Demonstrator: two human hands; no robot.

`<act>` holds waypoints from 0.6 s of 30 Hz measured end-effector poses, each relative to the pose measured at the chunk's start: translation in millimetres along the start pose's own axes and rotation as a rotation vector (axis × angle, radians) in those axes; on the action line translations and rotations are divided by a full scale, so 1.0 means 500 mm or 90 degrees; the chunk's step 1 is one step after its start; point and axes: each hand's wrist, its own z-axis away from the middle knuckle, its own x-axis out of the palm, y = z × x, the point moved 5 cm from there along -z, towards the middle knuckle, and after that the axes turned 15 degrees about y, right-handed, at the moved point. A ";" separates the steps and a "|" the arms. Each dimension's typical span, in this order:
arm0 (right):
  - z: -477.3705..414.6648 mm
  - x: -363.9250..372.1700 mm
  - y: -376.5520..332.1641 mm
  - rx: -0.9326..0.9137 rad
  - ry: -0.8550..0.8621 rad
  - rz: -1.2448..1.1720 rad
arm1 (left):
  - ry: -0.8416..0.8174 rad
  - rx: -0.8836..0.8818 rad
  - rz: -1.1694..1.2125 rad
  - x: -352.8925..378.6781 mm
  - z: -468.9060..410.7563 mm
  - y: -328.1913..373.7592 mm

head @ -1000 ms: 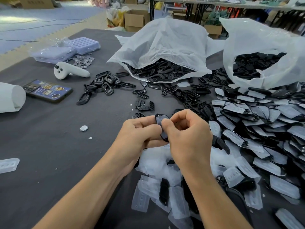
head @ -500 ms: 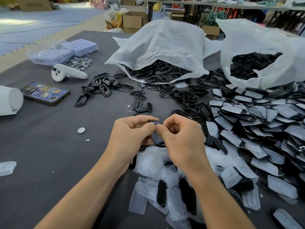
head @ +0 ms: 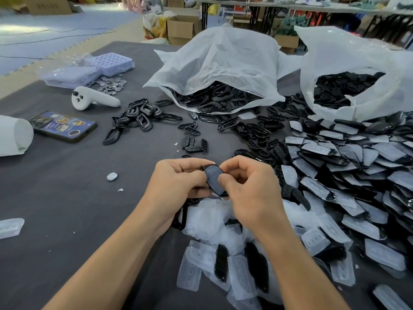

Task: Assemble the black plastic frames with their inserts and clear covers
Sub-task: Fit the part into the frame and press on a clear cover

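Observation:
Both hands pinch one black plastic frame with a clear cover on its face, held above the dark table. My left hand grips its left edge; my right hand presses thumb and fingers on its right side. Loose clear covers and black inserts lie just below my wrists. Empty black frames and small inserts are scattered beyond my hands. A large heap of assembled pieces spreads to the right.
Two white plastic bags of black parts stand at the back. A phone, a white controller, a white roll, purple trays with coin-like discs lie at left. One disc sits near my left hand.
The frame has been turned between my fingers so its covered face shows more. My hands stay together at the same spot; the camera view shifted slightly.

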 end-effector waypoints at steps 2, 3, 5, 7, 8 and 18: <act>0.001 -0.001 -0.004 -0.013 -0.010 0.005 | -0.011 0.004 -0.030 0.000 0.001 0.001; 0.002 0.000 -0.006 -0.018 -0.016 0.007 | -0.006 0.010 -0.048 0.000 0.002 0.002; 0.003 0.001 -0.009 -0.027 -0.020 0.016 | 0.007 0.022 -0.074 0.000 0.001 0.002; 0.003 0.001 -0.009 -0.018 -0.018 0.010 | 0.022 0.024 -0.073 -0.001 0.001 0.002; 0.003 0.001 -0.008 -0.003 -0.018 -0.004 | 0.034 0.025 -0.066 -0.003 0.000 0.002; -0.003 -0.004 -0.007 0.063 -0.033 -0.084 | 0.039 0.037 -0.063 -0.010 -0.007 0.005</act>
